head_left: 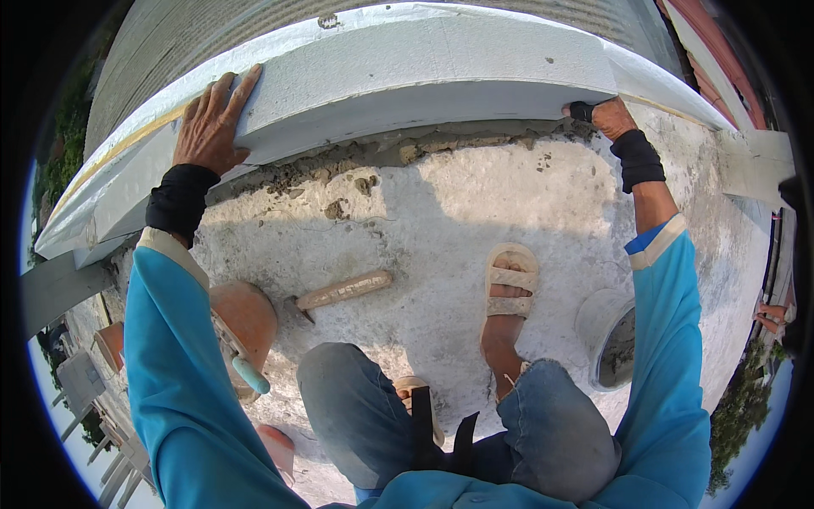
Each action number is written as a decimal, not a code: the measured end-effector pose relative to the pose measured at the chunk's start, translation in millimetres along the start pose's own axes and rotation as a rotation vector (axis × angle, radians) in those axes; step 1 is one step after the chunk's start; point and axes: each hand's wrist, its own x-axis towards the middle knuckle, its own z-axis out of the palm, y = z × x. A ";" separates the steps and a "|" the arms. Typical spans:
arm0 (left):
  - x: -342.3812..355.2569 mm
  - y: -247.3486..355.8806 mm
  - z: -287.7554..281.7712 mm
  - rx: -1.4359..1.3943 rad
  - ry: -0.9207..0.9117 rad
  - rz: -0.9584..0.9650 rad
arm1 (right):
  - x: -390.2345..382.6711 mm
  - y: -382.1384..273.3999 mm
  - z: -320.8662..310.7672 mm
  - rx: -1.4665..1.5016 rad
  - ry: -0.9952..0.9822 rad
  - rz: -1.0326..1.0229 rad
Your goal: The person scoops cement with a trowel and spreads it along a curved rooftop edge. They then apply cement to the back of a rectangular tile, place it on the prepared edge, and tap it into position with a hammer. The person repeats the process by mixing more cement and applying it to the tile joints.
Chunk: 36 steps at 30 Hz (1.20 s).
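A long white block (407, 72) with a smooth face spans the top of the view, resting along a strip of grey mortar (365, 157). My left hand (212, 123) lies flat on the block's left part, fingers stretched toward its upper edge and thumb apart. At the lower edge near its right end is my right hand (612, 119), its fingers curled and partly hidden; a black band wraps one finger. Whether they grip anything cannot be seen. Below the block, a hammer (343, 290) with a wooden handle lies on the rough, pale surface, out of both hands.
An orange bucket (246, 314) with a teal-handled tool (251, 375) stands at left. A pale bucket (606, 335) holding grey mortar is at right, beside my sandalled foot (511, 284). Corrugated roofing (212, 38) lies beyond the block. Another person's hand (772, 316) shows at far right.
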 end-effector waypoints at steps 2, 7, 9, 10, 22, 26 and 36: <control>-2.4 -0.2 -0.8 0.017 0.001 -0.015 | -2.0 -3.2 0.4 -0.017 0.009 0.033; -4.7 -0.9 2.3 -0.016 0.023 -0.015 | -9.9 -11.8 -4.1 -0.004 0.014 0.029; -4.0 -1.1 3.9 0.014 0.031 -0.017 | -11.4 -13.4 -4.9 -0.010 0.018 0.025; -3.9 -1.2 4.2 0.005 0.030 -0.018 | -11.1 -13.7 -6.0 -0.011 0.019 0.025; -2.9 2.6 -2.3 -0.007 -0.055 -0.058 | -13.2 -15.8 -8.7 0.009 0.019 0.026; -4.2 3.0 -1.5 0.002 0.008 -0.039 | -14.3 -16.4 -6.5 0.013 0.020 0.026; -3.8 4.8 -3.0 -0.005 -0.037 -0.069 | -12.6 -18.8 -4.0 0.044 0.051 0.023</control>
